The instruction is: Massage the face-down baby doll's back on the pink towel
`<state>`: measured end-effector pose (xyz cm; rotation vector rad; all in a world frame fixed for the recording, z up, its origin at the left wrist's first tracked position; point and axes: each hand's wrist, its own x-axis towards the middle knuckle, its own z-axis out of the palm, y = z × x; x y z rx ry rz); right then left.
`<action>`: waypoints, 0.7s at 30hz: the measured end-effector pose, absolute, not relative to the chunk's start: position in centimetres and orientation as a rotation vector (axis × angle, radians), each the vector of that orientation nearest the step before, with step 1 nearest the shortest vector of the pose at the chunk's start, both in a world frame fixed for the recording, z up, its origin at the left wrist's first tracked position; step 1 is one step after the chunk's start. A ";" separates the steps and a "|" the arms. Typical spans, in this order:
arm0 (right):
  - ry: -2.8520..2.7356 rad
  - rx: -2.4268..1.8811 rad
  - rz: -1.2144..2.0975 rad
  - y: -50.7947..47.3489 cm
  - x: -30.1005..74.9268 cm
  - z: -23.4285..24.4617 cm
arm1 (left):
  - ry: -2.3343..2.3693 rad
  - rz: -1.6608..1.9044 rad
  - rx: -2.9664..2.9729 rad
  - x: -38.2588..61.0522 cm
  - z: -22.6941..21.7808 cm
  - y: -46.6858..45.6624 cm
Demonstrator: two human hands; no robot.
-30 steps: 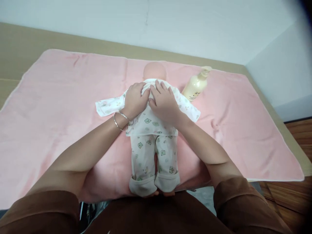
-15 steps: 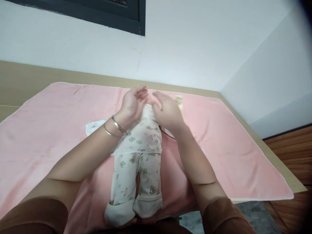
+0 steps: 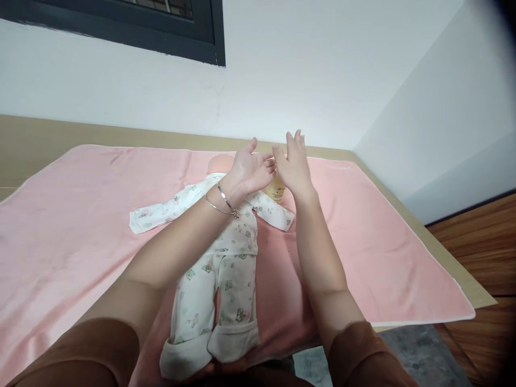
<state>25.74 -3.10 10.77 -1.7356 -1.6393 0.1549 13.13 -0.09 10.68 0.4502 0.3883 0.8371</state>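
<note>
My left hand [image 3: 253, 171] is held palm up above the mat, its fingers loosely spread and nothing resting in the palm. Close beside it, my right hand [image 3: 294, 165] is raised with fingers stretched out and apart. Between and behind the two hands is a bottle [image 3: 276, 192] of yellowish liquid with dark print; its top is hidden by my hands. What looks like a baby doll lies on its back in a white printed top [image 3: 237, 231] and matching trousers [image 3: 229, 290]. Its bald head [image 3: 220, 163] shows partly behind my left forearm, which also covers part of the chest.
A pink mat [image 3: 363, 242] with a white edge covers much of a light wooden table [image 3: 463, 274]. A white wall [image 3: 282, 64] with a dark window frame [image 3: 197, 37] rises behind. Wooden panelling [image 3: 479, 242] stands at the right.
Both hands have moved right, from around the doll's head to in front of the bottle. My left palm has turned upward. The doll's sleeves and the bottle's label now show.
</note>
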 end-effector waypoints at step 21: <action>-2.167 -1.266 -0.098 -15.1 13.1 10.1 | 0.330 0.992 0.691 4.0 12.9 -10.3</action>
